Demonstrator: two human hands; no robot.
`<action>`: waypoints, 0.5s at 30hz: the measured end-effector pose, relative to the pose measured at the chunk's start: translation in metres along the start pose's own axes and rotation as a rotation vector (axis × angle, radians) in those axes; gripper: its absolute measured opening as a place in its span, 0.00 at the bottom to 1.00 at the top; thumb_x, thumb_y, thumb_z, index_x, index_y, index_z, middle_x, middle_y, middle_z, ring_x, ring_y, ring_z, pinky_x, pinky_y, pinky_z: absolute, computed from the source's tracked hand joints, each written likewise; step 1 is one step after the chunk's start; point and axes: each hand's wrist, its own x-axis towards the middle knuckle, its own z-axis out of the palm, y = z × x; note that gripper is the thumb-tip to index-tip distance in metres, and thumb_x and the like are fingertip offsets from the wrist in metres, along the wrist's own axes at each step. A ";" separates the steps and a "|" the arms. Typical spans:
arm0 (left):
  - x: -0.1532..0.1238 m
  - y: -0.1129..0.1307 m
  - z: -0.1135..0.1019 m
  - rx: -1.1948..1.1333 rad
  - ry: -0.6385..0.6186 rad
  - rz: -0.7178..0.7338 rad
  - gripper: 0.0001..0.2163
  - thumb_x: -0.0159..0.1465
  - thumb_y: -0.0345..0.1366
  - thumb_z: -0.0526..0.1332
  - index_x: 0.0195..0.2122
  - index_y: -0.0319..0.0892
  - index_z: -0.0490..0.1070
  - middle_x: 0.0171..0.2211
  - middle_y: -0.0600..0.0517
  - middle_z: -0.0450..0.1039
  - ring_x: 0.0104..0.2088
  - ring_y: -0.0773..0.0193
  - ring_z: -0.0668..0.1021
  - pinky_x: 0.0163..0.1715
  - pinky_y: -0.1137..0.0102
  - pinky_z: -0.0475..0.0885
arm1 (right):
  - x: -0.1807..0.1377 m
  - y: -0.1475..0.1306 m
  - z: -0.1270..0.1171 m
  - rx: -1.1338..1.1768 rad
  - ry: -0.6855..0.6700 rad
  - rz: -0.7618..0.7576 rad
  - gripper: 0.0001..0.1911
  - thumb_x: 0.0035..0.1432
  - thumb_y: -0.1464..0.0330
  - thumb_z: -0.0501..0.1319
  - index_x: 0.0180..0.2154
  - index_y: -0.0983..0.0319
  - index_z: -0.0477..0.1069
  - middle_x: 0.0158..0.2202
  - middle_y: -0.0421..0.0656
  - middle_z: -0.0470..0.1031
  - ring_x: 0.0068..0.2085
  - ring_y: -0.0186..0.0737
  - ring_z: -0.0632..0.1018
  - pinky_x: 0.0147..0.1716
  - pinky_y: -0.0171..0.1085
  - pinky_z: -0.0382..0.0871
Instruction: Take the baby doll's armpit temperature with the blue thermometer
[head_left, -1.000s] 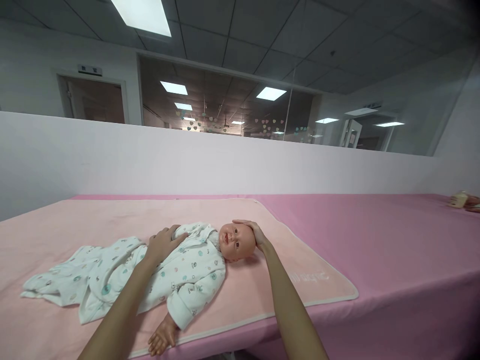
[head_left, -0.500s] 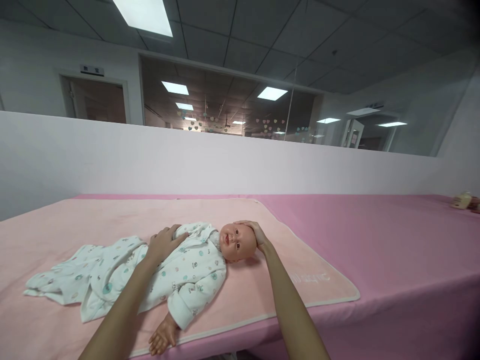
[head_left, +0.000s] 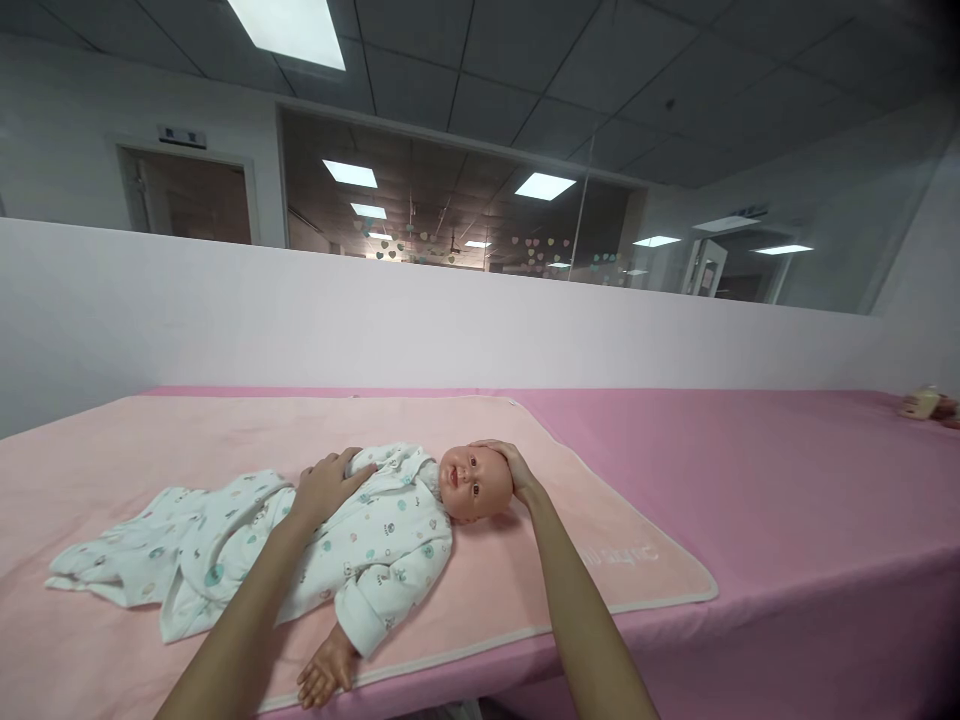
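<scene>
A baby doll (head_left: 474,484) lies on its back, its head toward the right. It wears a white printed sleepsuit (head_left: 390,530) whose legs stretch out flat to the left. My left hand (head_left: 330,484) rests on the doll's chest with fingers spread over the cloth. Cupped against the top and far side of the doll's head is my right hand (head_left: 517,470); some of its fingers are hidden behind the head. One doll hand (head_left: 327,670) sticks out of its cuff near the front edge. Under the doll is a peach blanket (head_left: 600,540) with a pale border.
A pink cloth (head_left: 750,470) covers the table and hangs over its front edge. Behind it rises a low white wall (head_left: 480,330) with a glass window (head_left: 450,200) above. A pale yellow bottle (head_left: 921,402) stands at the far right.
</scene>
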 end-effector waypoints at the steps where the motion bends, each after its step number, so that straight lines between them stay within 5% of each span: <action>1: 0.000 0.000 0.000 -0.002 0.001 0.003 0.27 0.55 0.58 0.42 0.48 0.47 0.61 0.40 0.46 0.70 0.43 0.52 0.70 0.44 0.58 0.59 | -0.001 -0.001 0.000 -0.002 -0.005 -0.002 0.11 0.39 0.63 0.62 0.26 0.63 0.74 0.34 0.44 0.76 0.38 0.47 0.74 0.39 0.41 0.66; 15: -0.003 0.004 -0.002 -0.015 0.037 0.017 0.26 0.56 0.57 0.43 0.47 0.47 0.62 0.37 0.47 0.70 0.42 0.53 0.71 0.44 0.59 0.59 | -0.001 -0.001 0.000 -0.114 -0.050 -0.089 0.13 0.44 0.60 0.59 0.27 0.62 0.74 0.33 0.43 0.76 0.38 0.44 0.74 0.42 0.39 0.64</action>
